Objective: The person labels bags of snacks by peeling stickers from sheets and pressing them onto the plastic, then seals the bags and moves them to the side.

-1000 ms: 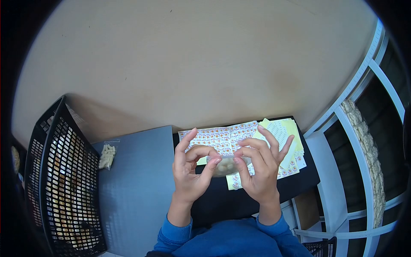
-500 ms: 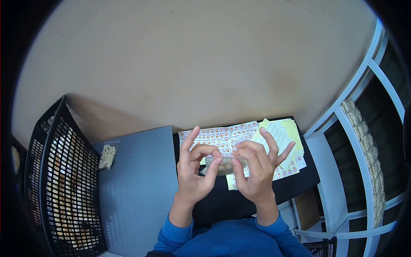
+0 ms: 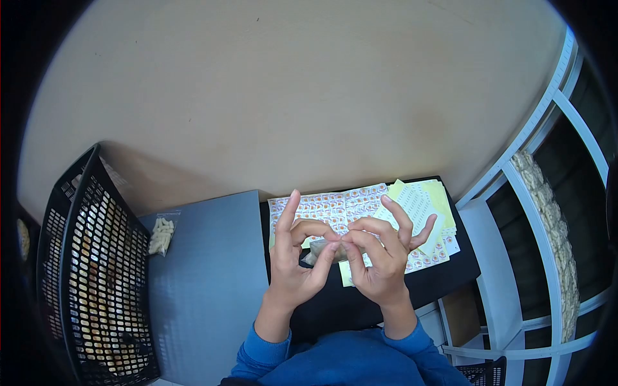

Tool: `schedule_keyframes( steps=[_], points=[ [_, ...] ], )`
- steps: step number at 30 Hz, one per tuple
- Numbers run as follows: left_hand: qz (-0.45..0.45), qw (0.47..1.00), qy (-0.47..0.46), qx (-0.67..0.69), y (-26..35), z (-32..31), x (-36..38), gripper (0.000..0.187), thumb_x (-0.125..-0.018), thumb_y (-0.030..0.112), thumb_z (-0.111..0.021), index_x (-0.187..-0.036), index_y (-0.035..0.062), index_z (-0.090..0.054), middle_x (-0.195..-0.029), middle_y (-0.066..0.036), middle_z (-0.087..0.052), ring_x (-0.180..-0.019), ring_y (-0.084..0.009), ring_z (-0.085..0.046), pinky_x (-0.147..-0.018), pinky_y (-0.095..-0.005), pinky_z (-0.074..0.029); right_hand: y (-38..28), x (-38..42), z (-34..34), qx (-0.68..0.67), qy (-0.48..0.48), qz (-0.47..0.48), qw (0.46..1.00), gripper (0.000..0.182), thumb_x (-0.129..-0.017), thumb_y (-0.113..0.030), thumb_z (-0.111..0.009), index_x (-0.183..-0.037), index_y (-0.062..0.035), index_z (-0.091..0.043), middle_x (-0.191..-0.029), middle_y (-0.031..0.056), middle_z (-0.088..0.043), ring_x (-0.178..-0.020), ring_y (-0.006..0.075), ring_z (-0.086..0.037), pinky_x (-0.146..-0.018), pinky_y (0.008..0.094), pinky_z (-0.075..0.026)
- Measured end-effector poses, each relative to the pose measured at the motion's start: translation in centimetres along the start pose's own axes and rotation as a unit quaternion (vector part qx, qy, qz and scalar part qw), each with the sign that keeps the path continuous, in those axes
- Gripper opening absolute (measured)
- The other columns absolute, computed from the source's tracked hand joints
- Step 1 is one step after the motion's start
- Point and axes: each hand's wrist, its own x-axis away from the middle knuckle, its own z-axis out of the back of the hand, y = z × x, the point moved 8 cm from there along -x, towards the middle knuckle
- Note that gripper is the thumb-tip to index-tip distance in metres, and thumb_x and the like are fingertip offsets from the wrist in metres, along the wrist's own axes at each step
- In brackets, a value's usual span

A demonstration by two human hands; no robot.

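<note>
Found black basket (image 3: 64, 276) at nine o'clock, label sheets (image 3: 309, 212) at twelve, partly hidden; found left hand (image 3: 293, 267) and right hand (image 3: 385, 267) pinched closed on small bag (image 3: 341, 255)

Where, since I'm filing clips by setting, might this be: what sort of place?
Probably a small packing or labelling workstation, perhaps for food: printed sticker sheets cover part of a black table, a clear plastic bag of pale pieces lies alongside, and a filled black plastic basket stands beyond it.
</note>
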Motion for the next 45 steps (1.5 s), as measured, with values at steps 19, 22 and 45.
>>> schedule_keyframes(
  steps=[19, 22, 45],
  points=[
    [0.065, 0.998, 0.001, 0.018, -0.6, 1.6, -0.5, 0.071, -0.072, -0.007, -0.059, -0.128, -0.0066, -0.014, -0.073, -0.01, -0.062, -0.072, -0.0161, -0.059, -0.071, -0.0251, -0.044, 2.0, -0.7, 0.7, -0.027, -0.047, -0.016, 0.998, 0.007, -0.068, -0.017, -0.067, -0.065, -0.0195, -0.061, -0.073, -0.0097, -0.059, -0.112, 0.0198, -0.042, -0.1, 0.0505, 0.01],
    [0.058, 0.998, -0.003, -0.001, -0.4, 1.8, -0.7, 0.071, -0.073, -0.006, -0.059, -0.128, -0.0071, -0.014, -0.074, -0.011, -0.063, -0.072, -0.0167, -0.06, -0.072, -0.0253, -0.044, 2.5, -0.5, 0.7, -0.032, -0.049, -0.024, 0.998, 0.007, -0.068, -0.018, -0.067, -0.064, -0.0192, -0.061, -0.073, -0.0095, -0.059, -0.112, 0.0197, -0.043, -0.101, 0.05, 0.01],
    [0.308, 0.937, -0.162, -0.028, -4.8, 5.6, 1.1, 0.053, -0.075, -0.003, -0.056, -0.125, -0.0043, -0.036, -0.08, -0.013, -0.065, -0.079, -0.0163, -0.062, -0.076, -0.0279, -0.047, 6.2, 7.8, -7.3, -0.48, -0.303, -0.289, 0.771, 0.011, -0.076, -0.003, -0.061, -0.071, -0.0012, -0.052, -0.08, 0.0068, -0.053, -0.078, 0.0151, -0.06, -0.058, 0.0261, -0.05]
  ],
)
